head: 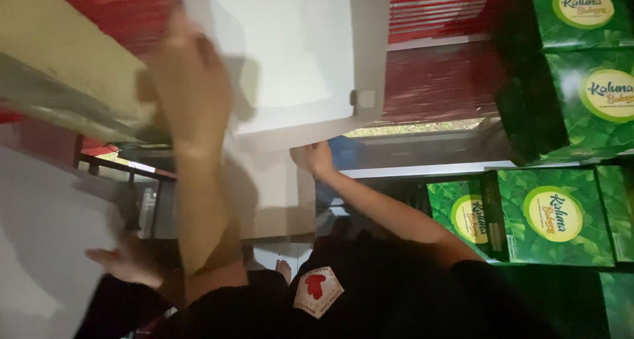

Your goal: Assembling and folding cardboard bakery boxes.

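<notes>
Against the white cardboard sheet (284,55), the left hand (188,81) presses flat, fingers spread over its left part; motion blur hides whether it grips the edge. Below the sheet's lower edge, the right hand (316,158) pinches that edge. Right of the sheet stand stacked green boxes (561,213); behind it, red slatted panels (436,81).

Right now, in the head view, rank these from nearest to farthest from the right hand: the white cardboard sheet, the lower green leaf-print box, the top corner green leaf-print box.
From the right hand:
1. White cardboard sheet, above, its edge in the fingers.
2. Lower green leaf-print box, to the right.
3. Top corner green leaf-print box, far upper right.
</notes>
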